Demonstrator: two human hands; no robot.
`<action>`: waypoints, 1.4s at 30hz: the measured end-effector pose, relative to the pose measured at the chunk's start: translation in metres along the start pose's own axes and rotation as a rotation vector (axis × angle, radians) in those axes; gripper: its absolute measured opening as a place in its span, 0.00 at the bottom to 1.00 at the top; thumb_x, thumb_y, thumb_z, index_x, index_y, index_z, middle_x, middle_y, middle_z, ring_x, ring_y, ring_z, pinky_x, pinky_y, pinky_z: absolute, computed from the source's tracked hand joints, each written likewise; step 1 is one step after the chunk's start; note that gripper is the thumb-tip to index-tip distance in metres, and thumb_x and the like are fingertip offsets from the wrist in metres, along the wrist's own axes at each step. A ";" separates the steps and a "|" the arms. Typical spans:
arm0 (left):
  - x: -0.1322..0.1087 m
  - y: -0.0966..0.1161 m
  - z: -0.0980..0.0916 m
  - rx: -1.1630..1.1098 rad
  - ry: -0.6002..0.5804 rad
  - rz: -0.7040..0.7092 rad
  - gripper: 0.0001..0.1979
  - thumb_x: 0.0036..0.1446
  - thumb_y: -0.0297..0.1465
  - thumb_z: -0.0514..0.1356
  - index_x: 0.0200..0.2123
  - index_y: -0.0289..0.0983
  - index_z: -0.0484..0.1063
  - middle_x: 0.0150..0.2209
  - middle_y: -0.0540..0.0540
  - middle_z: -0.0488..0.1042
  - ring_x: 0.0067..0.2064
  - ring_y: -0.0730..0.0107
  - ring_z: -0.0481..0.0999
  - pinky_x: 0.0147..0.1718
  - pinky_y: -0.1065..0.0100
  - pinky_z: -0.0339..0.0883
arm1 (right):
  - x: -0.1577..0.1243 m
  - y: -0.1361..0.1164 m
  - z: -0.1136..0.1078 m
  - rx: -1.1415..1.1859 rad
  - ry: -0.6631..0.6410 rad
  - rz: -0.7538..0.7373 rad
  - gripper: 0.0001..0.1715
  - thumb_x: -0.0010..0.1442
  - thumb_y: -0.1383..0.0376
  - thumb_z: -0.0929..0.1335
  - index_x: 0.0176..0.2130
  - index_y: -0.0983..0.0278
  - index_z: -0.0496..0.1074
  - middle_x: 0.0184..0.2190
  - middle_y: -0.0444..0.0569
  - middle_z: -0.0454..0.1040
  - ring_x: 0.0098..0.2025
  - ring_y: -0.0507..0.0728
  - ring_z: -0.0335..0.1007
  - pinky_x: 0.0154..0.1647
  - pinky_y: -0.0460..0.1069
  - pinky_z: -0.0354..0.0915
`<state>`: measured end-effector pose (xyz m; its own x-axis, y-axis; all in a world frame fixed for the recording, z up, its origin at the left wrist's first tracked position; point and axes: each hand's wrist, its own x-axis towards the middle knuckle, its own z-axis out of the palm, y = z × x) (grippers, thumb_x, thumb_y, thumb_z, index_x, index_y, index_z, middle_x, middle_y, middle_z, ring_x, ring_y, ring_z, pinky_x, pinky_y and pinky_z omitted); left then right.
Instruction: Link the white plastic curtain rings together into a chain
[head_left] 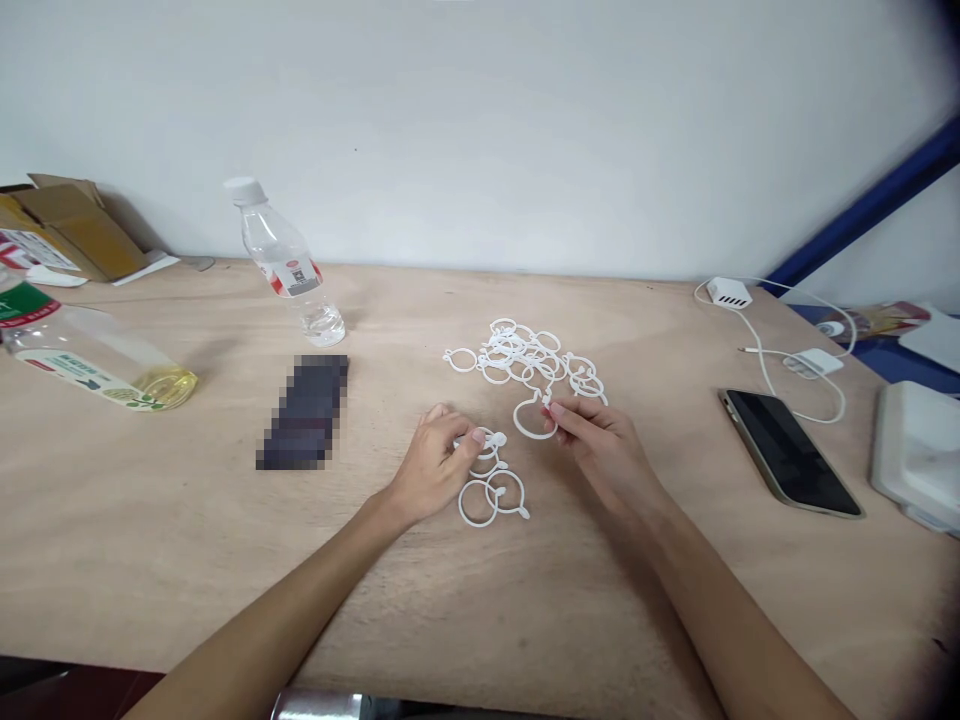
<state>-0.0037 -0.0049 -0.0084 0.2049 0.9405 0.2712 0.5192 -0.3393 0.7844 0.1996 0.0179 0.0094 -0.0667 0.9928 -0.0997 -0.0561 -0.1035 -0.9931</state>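
My left hand (439, 455) is closed, thumb and fingers pinching a white plastic curtain ring (493, 440) by its edge. Just below it, several more white rings (478, 503) overlap in a short string; whether they are linked I cannot tell. My right hand (600, 440) pinches another white curtain ring (534, 436) at its small tab, and a gap shows at that ring's top. Beyond both hands lies a loose pile of similar rings (517, 352) on the wooden table (390, 620).
Left of my hands are a dark pixelated rectangle (304, 412), a water bottle (289, 260), an oil bottle (97, 350) and a cardboard box (82, 225). On the right are a phone (791, 450), white chargers with cables (729, 292) and a white case (919, 450). A wall (480, 140) stands behind.
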 end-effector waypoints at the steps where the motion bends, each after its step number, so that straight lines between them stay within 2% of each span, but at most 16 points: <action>1: 0.000 0.001 0.000 -0.006 0.001 -0.015 0.20 0.63 0.42 0.50 0.21 0.38 0.65 0.23 0.48 0.68 0.32 0.64 0.64 0.35 0.62 0.59 | -0.001 0.000 0.003 0.088 -0.024 0.043 0.12 0.47 0.56 0.75 0.27 0.62 0.78 0.26 0.45 0.72 0.29 0.51 0.61 0.31 0.49 0.57; 6: -0.002 0.009 -0.003 0.029 -0.033 0.018 0.10 0.56 0.36 0.59 0.27 0.37 0.72 0.26 0.49 0.72 0.34 0.65 0.65 0.39 0.62 0.58 | -0.006 0.000 0.017 0.324 -0.133 0.163 0.12 0.45 0.57 0.77 0.27 0.62 0.78 0.26 0.44 0.73 0.28 0.50 0.64 0.32 0.48 0.60; 11: -0.004 0.010 -0.002 0.165 -0.031 0.059 0.08 0.52 0.36 0.63 0.32 0.37 0.73 0.30 0.48 0.74 0.38 0.63 0.66 0.42 0.60 0.58 | -0.009 0.001 0.023 0.400 -0.200 0.194 0.11 0.47 0.58 0.77 0.26 0.63 0.77 0.26 0.44 0.74 0.27 0.50 0.66 0.34 0.48 0.63; 14: -0.005 0.008 -0.001 0.165 0.014 0.083 0.11 0.56 0.38 0.61 0.38 0.38 0.74 0.38 0.46 0.75 0.42 0.61 0.67 0.45 0.58 0.58 | -0.011 0.004 0.025 0.430 -0.253 0.212 0.11 0.49 0.59 0.76 0.27 0.64 0.77 0.26 0.45 0.75 0.29 0.50 0.66 0.35 0.48 0.63; 17: -0.005 0.006 -0.002 0.046 0.068 0.145 0.11 0.65 0.34 0.52 0.36 0.36 0.73 0.33 0.46 0.74 0.37 0.66 0.68 0.42 0.61 0.61 | -0.012 0.007 0.028 0.405 -0.281 0.222 0.10 0.50 0.59 0.75 0.28 0.64 0.78 0.27 0.45 0.74 0.29 0.49 0.65 0.35 0.48 0.62; 19: -0.005 0.006 -0.003 -0.011 0.122 0.223 0.12 0.66 0.30 0.51 0.33 0.35 0.71 0.28 0.47 0.71 0.32 0.69 0.67 0.36 0.64 0.62 | -0.013 0.008 0.030 0.363 -0.269 0.208 0.10 0.50 0.59 0.75 0.29 0.64 0.78 0.27 0.44 0.74 0.29 0.49 0.64 0.34 0.48 0.61; 23: -0.006 0.005 -0.003 0.034 0.204 0.396 0.07 0.63 0.26 0.54 0.32 0.35 0.69 0.26 0.48 0.70 0.30 0.70 0.64 0.32 0.66 0.60 | -0.014 0.006 0.030 0.299 -0.182 0.159 0.12 0.49 0.57 0.75 0.31 0.63 0.79 0.26 0.45 0.73 0.30 0.52 0.65 0.32 0.48 0.60; 26: -0.006 0.004 -0.002 0.092 0.186 0.456 0.07 0.63 0.25 0.55 0.31 0.35 0.69 0.25 0.48 0.69 0.29 0.70 0.63 0.32 0.66 0.60 | -0.014 0.006 0.028 0.245 -0.131 0.096 0.13 0.49 0.56 0.74 0.31 0.62 0.80 0.25 0.46 0.73 0.30 0.53 0.64 0.30 0.49 0.60; 29: -0.007 0.003 -0.002 0.131 0.135 0.481 0.07 0.63 0.27 0.55 0.31 0.35 0.69 0.26 0.47 0.70 0.30 0.69 0.63 0.33 0.65 0.60 | -0.014 0.006 0.027 0.089 -0.060 0.042 0.14 0.49 0.55 0.75 0.28 0.63 0.79 0.22 0.44 0.71 0.26 0.51 0.61 0.29 0.49 0.58; 31: -0.007 0.003 -0.003 0.148 0.116 0.467 0.08 0.64 0.30 0.55 0.31 0.36 0.70 0.27 0.46 0.71 0.31 0.68 0.64 0.33 0.64 0.60 | -0.014 0.007 0.027 0.033 -0.037 0.031 0.14 0.49 0.55 0.75 0.26 0.63 0.79 0.20 0.43 0.69 0.25 0.50 0.59 0.29 0.48 0.57; 33: -0.008 0.004 -0.003 0.166 0.127 0.393 0.12 0.64 0.36 0.54 0.31 0.36 0.69 0.28 0.46 0.71 0.32 0.67 0.65 0.34 0.62 0.59 | -0.015 0.008 0.028 0.058 -0.067 0.031 0.13 0.50 0.56 0.74 0.26 0.63 0.78 0.20 0.42 0.68 0.25 0.50 0.59 0.29 0.48 0.57; 37: -0.008 0.006 -0.004 0.220 0.116 0.228 0.24 0.66 0.47 0.44 0.33 0.36 0.69 0.29 0.45 0.71 0.34 0.64 0.65 0.37 0.59 0.57 | -0.018 0.009 0.033 0.192 -0.149 0.093 0.13 0.51 0.56 0.74 0.27 0.63 0.79 0.23 0.44 0.71 0.28 0.51 0.62 0.33 0.49 0.59; 39: -0.009 0.007 -0.004 0.236 0.058 0.219 0.28 0.66 0.49 0.39 0.32 0.36 0.69 0.28 0.46 0.70 0.34 0.63 0.64 0.37 0.59 0.56 | -0.021 0.009 0.036 0.237 -0.161 0.141 0.13 0.50 0.55 0.74 0.28 0.63 0.80 0.24 0.45 0.72 0.28 0.51 0.62 0.33 0.50 0.59; 42: -0.009 0.007 -0.002 0.241 0.005 0.223 0.31 0.64 0.52 0.37 0.27 0.37 0.66 0.26 0.46 0.68 0.32 0.64 0.63 0.35 0.60 0.55 | -0.024 0.008 0.040 0.258 -0.180 0.183 0.15 0.49 0.54 0.74 0.26 0.64 0.79 0.24 0.46 0.72 0.27 0.51 0.61 0.30 0.49 0.58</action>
<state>-0.0033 -0.0161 -0.0046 0.3319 0.8421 0.4252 0.6435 -0.5317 0.5507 0.1605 -0.0091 0.0067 -0.2723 0.9320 -0.2391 -0.2746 -0.3135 -0.9090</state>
